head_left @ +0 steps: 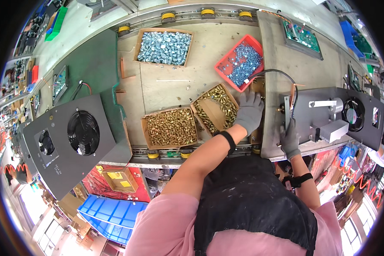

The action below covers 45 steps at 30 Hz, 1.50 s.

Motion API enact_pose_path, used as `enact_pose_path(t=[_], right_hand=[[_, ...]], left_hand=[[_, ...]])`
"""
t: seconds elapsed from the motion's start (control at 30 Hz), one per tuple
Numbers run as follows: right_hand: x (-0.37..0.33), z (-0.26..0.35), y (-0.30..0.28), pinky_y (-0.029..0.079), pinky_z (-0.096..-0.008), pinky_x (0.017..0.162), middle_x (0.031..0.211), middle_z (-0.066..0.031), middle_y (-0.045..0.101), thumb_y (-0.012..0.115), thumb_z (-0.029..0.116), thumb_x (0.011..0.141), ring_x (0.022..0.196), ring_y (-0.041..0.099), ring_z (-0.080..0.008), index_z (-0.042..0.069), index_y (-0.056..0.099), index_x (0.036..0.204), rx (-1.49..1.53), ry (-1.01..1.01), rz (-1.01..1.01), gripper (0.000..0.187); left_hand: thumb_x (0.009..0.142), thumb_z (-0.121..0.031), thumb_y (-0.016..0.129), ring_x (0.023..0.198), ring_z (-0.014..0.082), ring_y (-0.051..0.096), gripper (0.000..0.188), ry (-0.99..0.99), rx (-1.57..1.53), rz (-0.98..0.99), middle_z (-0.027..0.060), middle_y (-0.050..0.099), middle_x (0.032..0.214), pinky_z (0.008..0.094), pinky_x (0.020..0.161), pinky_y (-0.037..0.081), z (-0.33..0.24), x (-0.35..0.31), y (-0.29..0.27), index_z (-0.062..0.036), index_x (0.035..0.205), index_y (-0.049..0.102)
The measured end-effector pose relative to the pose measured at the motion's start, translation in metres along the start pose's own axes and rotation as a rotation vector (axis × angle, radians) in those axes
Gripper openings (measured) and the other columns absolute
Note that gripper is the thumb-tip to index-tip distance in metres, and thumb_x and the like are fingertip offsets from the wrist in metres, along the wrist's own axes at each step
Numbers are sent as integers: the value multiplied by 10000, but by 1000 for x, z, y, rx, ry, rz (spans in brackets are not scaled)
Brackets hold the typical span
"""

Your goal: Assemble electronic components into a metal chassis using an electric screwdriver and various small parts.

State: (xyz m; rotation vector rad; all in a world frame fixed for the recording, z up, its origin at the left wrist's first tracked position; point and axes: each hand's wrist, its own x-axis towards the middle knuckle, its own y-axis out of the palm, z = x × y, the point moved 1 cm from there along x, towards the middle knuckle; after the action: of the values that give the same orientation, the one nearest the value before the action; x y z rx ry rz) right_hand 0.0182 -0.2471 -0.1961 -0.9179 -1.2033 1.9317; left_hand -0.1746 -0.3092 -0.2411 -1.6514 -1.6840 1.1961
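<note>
My left hand (249,112), in a grey glove, has its fingers stretched out and apart. It reaches past the right edge of a cardboard box of brass-coloured screws (224,100), towards a narrow brown box (257,85); the fingertips' contact is hard to make out. My right hand (290,138), also gloved, grips the near left end of a black metal panel (324,98). That panel carries a fan (353,114), a finned heatsink (333,129) and a metal cylinder (336,105). A black cable (281,72) arches from its left end over to a red bin (219,67) of small metal fasteners.
Another box of brass-coloured screws (170,128) sits left, and a box of silvery fasteners (164,47) farther back. A second black panel with fans (68,136) lies on a green mat (89,68). Roller tracks (187,16) edge the bench. A circuit board (302,36) lies back right.
</note>
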Motion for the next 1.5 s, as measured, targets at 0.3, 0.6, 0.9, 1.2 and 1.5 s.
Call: enact_pose_path(t=[0.3, 0.6, 0.9, 1.2, 1.5], right_hand=[[-1, 0, -3, 443, -487, 769, 1119, -206, 482, 549, 216, 837, 930, 527, -445, 31, 404, 1200, 88, -33, -19, 433], [4, -6, -34, 434, -407, 859, 1182, -214, 494, 649, 218, 781, 1047, 521, -384, 10, 358, 1301, 270, -179, 289, 631], [11, 29, -108, 452, -320, 691, 1005, -95, 553, 613, 79, 770, 768, 541, -233, 63, 504, 1174, 241, -353, 342, 419], [20, 46, -131, 460, -356, 720, 968, -123, 562, 614, 90, 766, 820, 565, -276, 53, 515, 1158, 169, -521, 414, 406], [22, 24, -128, 476, -346, 708, 958, -122, 568, 619, 95, 768, 813, 580, -277, 56, 548, 1118, 277, -532, 361, 360]], left_hand=[[829, -195, 434, 1114, 250, 423, 286, 81, 188, 44, 73, 541, 1114, 525, 951, 261, -4, 8, 17, -93, 997, 642], [853, -158, 453, 942, 280, 573, 242, -245, 130, 46, 106, 578, 1023, 483, 835, 378, -10, 30, 13, -134, 1034, 612], [829, -151, 488, 873, 242, 606, 213, -251, 91, -27, 86, 602, 970, 388, 756, 395, 1, 28, 23, -132, 999, 615], [884, -226, 469, 806, 234, 624, 212, -656, 81, -232, 55, 643, 887, 397, 722, 404, -6, 39, 18, -124, 989, 623], [839, -169, 487, 842, 237, 656, 209, -470, 140, 19, 75, 682, 901, 387, 726, 438, -19, 36, 8, -143, 877, 691]])
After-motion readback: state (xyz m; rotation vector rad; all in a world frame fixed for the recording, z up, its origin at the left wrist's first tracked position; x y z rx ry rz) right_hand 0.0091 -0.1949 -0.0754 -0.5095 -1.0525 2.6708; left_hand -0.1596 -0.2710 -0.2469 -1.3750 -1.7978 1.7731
